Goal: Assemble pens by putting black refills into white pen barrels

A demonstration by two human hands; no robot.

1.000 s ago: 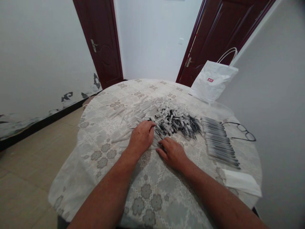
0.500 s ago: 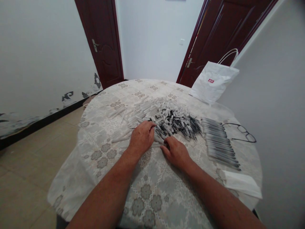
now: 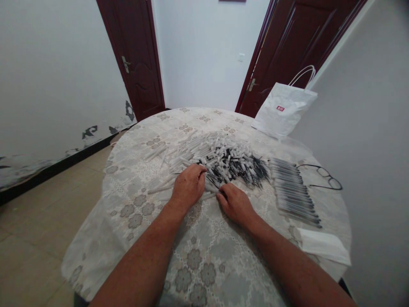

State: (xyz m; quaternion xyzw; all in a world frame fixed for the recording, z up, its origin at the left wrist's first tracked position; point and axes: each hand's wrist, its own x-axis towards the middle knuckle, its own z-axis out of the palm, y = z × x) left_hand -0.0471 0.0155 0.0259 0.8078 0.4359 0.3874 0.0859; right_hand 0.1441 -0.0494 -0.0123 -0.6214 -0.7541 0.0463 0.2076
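My left hand point(image 3: 190, 183) is at the near left side of a heap of loose pen parts. Its fingers are pinched together, and a thin black pen refill point(image 3: 175, 173) juts out behind them. My right hand point(image 3: 236, 202) is closer to me, its thumb and fingers closed at the end of a translucent pen barrel point(image 3: 210, 195); the fingertips are partly hidden. Dark thin refills lie between the two hands. In the heap are whitish barrels point(image 3: 194, 147), small white caps point(image 3: 238, 149) and black-tipped pieces point(image 3: 244, 170).
A row of pens point(image 3: 292, 189) lies side by side at the right, with eyeglasses point(image 3: 324, 175) beyond it. A folded white item point(image 3: 322, 246) rests near the right edge. At the back right stands a white paper bag point(image 3: 284, 108). A patterned cloth point(image 3: 137, 247) covers the round table.
The view has shifted slightly. Both hands keep almost the same position and grip, and the heap and the row of pens look unchanged.
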